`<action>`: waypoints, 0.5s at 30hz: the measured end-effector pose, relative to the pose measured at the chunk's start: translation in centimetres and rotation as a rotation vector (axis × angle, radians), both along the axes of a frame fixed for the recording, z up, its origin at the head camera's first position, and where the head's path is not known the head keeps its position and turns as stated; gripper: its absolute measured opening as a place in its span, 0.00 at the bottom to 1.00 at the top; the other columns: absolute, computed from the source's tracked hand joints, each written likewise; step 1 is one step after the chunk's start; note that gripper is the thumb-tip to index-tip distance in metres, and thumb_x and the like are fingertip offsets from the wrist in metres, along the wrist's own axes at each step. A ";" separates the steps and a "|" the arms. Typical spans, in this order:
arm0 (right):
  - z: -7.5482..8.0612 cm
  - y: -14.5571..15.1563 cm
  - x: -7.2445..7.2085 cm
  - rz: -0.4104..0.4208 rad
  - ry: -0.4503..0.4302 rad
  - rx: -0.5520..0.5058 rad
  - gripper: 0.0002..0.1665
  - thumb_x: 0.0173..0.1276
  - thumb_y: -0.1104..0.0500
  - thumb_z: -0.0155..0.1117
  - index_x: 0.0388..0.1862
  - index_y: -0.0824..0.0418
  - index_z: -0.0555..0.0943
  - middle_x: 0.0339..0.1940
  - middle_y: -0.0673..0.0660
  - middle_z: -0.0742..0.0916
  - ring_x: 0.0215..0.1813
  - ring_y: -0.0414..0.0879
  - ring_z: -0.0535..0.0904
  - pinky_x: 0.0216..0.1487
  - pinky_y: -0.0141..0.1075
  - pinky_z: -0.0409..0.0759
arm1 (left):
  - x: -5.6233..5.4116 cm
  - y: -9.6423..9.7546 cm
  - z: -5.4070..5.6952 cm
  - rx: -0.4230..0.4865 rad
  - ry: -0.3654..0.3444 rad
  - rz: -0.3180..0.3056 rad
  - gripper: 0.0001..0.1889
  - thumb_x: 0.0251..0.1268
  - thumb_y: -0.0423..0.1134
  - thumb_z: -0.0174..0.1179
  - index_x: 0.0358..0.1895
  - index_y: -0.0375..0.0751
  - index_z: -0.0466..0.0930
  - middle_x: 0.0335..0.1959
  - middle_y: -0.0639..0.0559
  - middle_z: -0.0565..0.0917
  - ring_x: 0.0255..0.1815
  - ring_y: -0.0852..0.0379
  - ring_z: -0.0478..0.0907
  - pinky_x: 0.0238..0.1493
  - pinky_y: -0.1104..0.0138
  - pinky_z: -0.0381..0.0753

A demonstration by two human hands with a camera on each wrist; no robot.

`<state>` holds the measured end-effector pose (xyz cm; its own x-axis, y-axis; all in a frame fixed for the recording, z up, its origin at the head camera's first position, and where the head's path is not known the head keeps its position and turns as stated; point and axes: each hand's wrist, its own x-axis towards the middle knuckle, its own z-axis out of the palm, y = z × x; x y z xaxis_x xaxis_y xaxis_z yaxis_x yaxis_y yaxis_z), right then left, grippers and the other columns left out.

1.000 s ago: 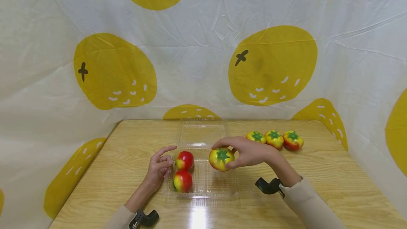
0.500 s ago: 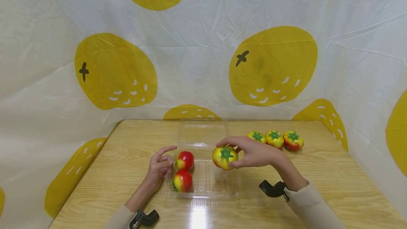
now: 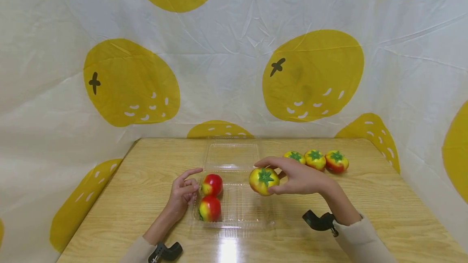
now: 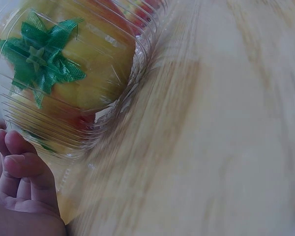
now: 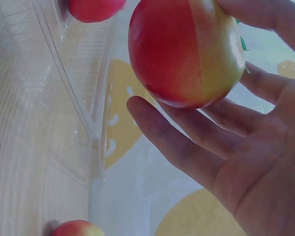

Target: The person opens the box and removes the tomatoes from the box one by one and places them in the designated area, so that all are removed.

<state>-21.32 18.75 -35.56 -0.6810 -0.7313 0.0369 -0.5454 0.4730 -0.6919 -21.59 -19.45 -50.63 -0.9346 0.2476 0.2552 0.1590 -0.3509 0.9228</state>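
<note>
My right hand point(image 3: 301, 177) holds a red-and-yellow toy tomato point(image 3: 264, 182) with a green star-shaped leafy top, between thumb and fingers, over the right part of a clear plastic clamshell container point(image 3: 237, 210). In the right wrist view the tomato's point(image 5: 174, 49) red underside faces the camera. Two more toy tomatoes, a rear one point(image 3: 212, 184) and a front one point(image 3: 210, 208), lie on their sides in the container's left half. At its left rim my left hand point(image 3: 181, 192) pinches the plastic, index finger stretched along it; the left wrist view shows the fingertips point(image 4: 19, 142) right at the rim.
The container's open lid point(image 3: 233, 153) lies flat toward the back of the wooden table point(image 3: 153, 155). A row of three toy tomatoes point(image 3: 315, 160) stands at the back right, the leftmost partly behind my right hand. A fruit-print cloth point(image 3: 219, 80) hangs behind the table.
My right hand has moved slightly to the right with the toy tomato held in it. The left hand and the tomatoes in the container have stayed in place.
</note>
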 end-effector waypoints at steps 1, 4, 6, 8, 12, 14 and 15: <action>0.0 0.0 0.0 -0.006 -0.003 -0.004 0.36 0.68 0.49 0.73 0.73 0.50 0.73 0.70 0.52 0.80 0.65 0.50 0.78 0.59 0.40 0.83 | 0.0 0.0 0.1 0.003 0.000 0.001 0.25 0.67 0.21 0.47 0.68 0.23 0.66 0.22 0.59 0.79 0.14 0.58 0.63 0.12 0.65 0.53; -0.1 0.2 0.1 -0.023 -0.012 -0.018 0.36 0.67 0.49 0.74 0.72 0.50 0.73 0.69 0.51 0.80 0.65 0.49 0.78 0.58 0.38 0.84 | 0.1 0.0 0.2 0.008 0.000 0.004 0.25 0.67 0.21 0.48 0.68 0.22 0.66 0.22 0.59 0.78 0.14 0.59 0.64 0.13 0.64 0.52; -0.2 0.3 0.2 -0.028 -0.010 -0.031 0.35 0.66 0.50 0.74 0.70 0.50 0.73 0.67 0.51 0.81 0.65 0.49 0.78 0.58 0.38 0.84 | 0.2 0.0 0.2 0.011 -0.001 0.005 0.25 0.67 0.21 0.47 0.68 0.22 0.66 0.22 0.58 0.78 0.15 0.59 0.65 0.13 0.64 0.52; -0.2 0.5 0.3 -0.031 -0.008 -0.044 0.34 0.66 0.50 0.75 0.69 0.50 0.74 0.65 0.50 0.82 0.64 0.49 0.79 0.58 0.38 0.84 | 0.2 0.0 0.2 0.012 -0.001 0.004 0.25 0.67 0.21 0.47 0.68 0.22 0.66 0.22 0.58 0.78 0.15 0.60 0.66 0.13 0.64 0.52; -0.4 0.8 0.4 -0.032 0.026 -0.055 0.33 0.66 0.51 0.75 0.68 0.50 0.75 0.63 0.50 0.83 0.62 0.45 0.80 0.58 0.38 0.85 | 0.2 0.0 0.2 0.013 -0.002 -0.003 0.25 0.67 0.20 0.46 0.68 0.24 0.67 0.22 0.59 0.79 0.15 0.62 0.67 0.13 0.64 0.52; -0.5 1.1 0.4 -0.035 0.044 -0.056 0.32 0.67 0.50 0.74 0.68 0.49 0.75 0.63 0.49 0.83 0.60 0.43 0.80 0.58 0.38 0.85 | 0.2 0.0 0.2 0.013 -0.002 -0.008 0.25 0.67 0.20 0.46 0.68 0.25 0.68 0.22 0.59 0.79 0.15 0.62 0.67 0.13 0.63 0.52; -0.6 1.2 0.4 -0.039 0.053 -0.055 0.32 0.67 0.50 0.74 0.68 0.49 0.75 0.63 0.49 0.83 0.59 0.42 0.80 0.58 0.38 0.85 | 0.1 0.1 0.2 0.014 -0.004 -0.008 0.25 0.67 0.20 0.46 0.68 0.25 0.68 0.22 0.59 0.79 0.15 0.62 0.67 0.13 0.63 0.51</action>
<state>-20.94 19.91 -36.12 -0.7047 -0.7004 0.1133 -0.5642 0.4563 -0.6880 -21.44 -19.39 -50.41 -0.9335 0.2519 0.2551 0.1524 -0.3652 0.9184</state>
